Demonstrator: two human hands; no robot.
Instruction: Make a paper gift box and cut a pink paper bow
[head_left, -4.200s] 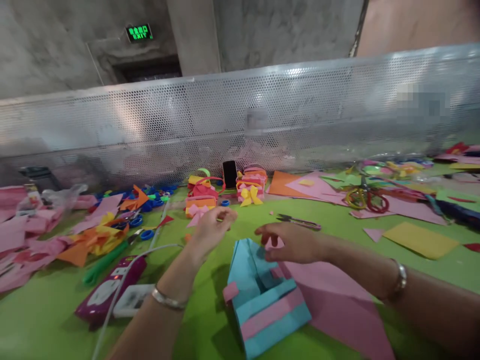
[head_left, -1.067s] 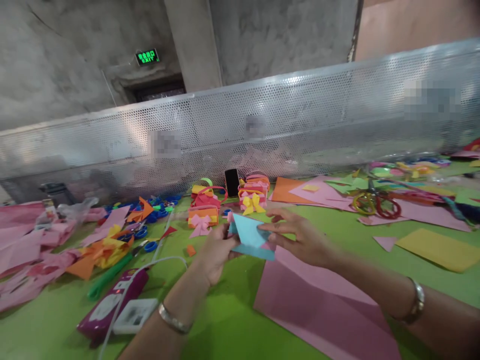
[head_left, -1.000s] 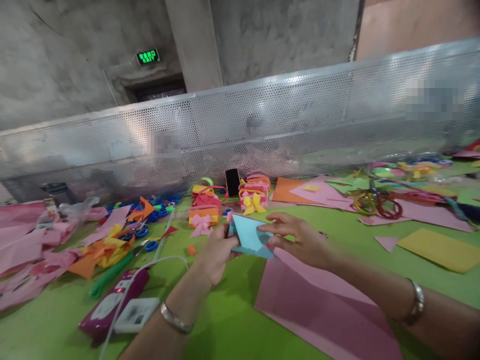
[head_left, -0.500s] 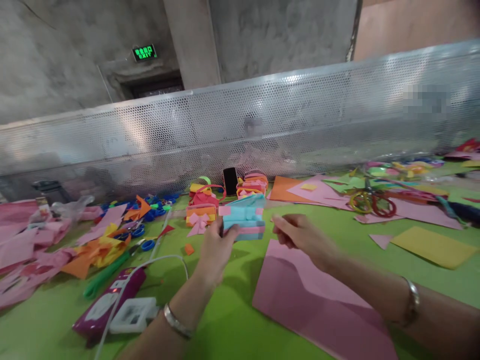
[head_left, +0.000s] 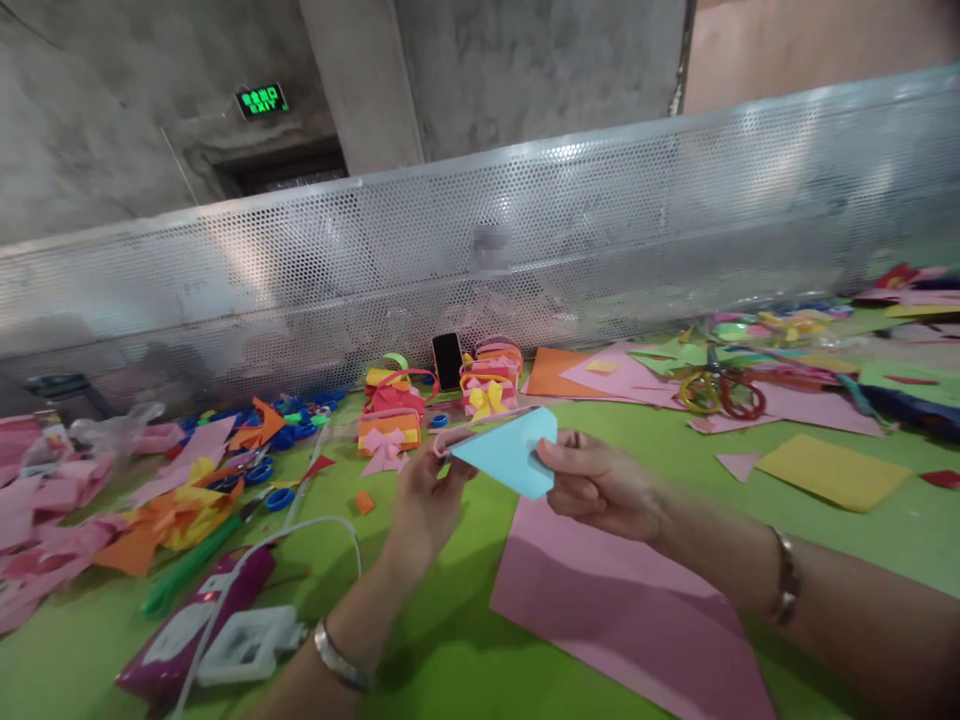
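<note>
Between my two hands, above the green table, is a folded light-blue paper piece [head_left: 514, 452], turned so that a wide, roughly triangular blue face shows. My left hand [head_left: 429, 495] is closed on its narrow left end, where a pink paper edge peeks out. The thumb of my right hand [head_left: 592, 475] presses on the blue face at its wide right end, the other fingers curled behind and below. Under the hands lies a large pink paper sheet [head_left: 615, 610]. Just beyond stand small paper bags with bows, an orange-and-pink one [head_left: 390, 435] and a pink one [head_left: 489, 385].
A phone [head_left: 448, 362] stands upright at the back. Scissors [head_left: 720, 390] lie right on paper sheets, near a yellow sheet [head_left: 832, 472]. Paper scraps [head_left: 169, 510], a purple power strip [head_left: 199, 625] and its white cable are at left. A perforated metal panel [head_left: 420, 260] borders the table.
The blue paper piece has been turned, hiding its pink-striped side and showing a plain blue face. My right hand, apart from it before, has moved in and now grips its right end.
</note>
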